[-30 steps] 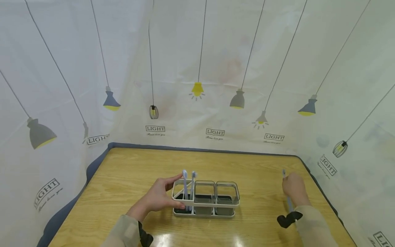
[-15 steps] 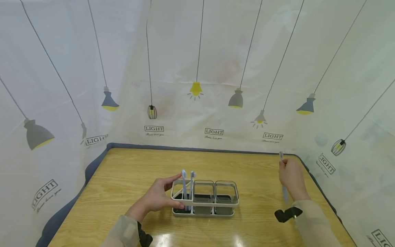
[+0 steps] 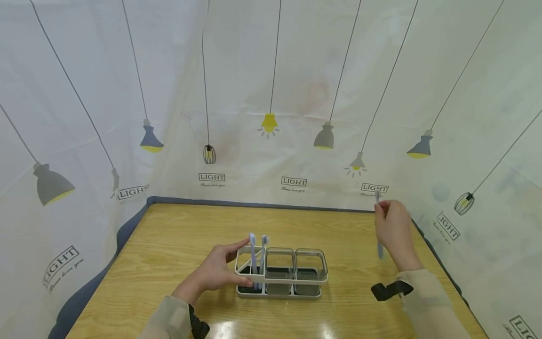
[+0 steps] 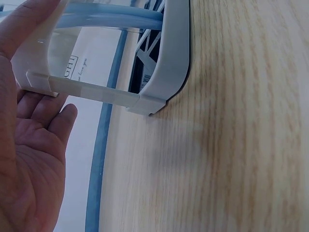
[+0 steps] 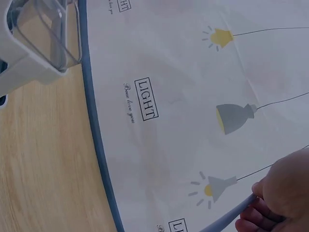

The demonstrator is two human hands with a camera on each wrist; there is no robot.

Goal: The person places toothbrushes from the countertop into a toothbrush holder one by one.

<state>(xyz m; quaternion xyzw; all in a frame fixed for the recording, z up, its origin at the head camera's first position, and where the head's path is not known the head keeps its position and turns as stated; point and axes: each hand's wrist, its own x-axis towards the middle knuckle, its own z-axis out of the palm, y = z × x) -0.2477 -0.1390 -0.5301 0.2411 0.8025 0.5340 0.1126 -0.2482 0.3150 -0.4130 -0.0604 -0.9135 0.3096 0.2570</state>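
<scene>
A white toothbrush holder [image 3: 292, 281] stands upright on the table. My left hand [image 3: 216, 270] grips its left end, thumb at the front and fingers at the back. In the left wrist view, the fingers bend round the upper rim of the holder [image 4: 174, 58]. Two toothbrushes, one pale purple [image 3: 253, 256] and one bluish [image 3: 263, 254], stand heads up in the holder's left section. To the right, my right hand [image 3: 394, 230] pinches a light blue toothbrush [image 3: 379, 249] above the table, head up. Its handle [image 5: 231, 213] shows below the fingers in the right wrist view.
Two clear square cups [image 3: 281, 263] fill the middle and right sections of the holder. The wooden table [image 3: 169, 235] has a blue-grey border [image 3: 254, 204] along its far side. Behind it hangs a pale sheet [image 3: 245, 70] printed with lamps.
My right hand has lifted the light blue toothbrush up and away from me, slightly leftward, and the brush stands more upright. The left hand and the holder have stayed in place.
</scene>
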